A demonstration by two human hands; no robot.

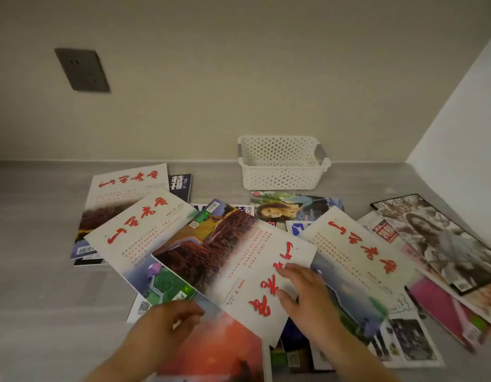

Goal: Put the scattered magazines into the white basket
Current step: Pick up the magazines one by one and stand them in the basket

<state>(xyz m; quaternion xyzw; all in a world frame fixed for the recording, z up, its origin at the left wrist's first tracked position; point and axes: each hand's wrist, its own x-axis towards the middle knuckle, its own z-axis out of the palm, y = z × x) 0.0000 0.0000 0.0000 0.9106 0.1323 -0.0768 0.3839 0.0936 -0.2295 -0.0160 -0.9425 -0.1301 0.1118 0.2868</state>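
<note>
One magazine [233, 260], two grips: left hand [170, 318] pinches near edge, right hand [302, 290] flat on cover; basket [283, 175] beyond.

Scattered magazines [233, 244], white basket [283, 176] behind

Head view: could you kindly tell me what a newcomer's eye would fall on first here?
A jumble of overlapping magazines covers the grey surface, with the white basket behind them by the wall. At the front, the right hand lies flat on a red-lettered magazine whose edge the left hand grips.
</note>
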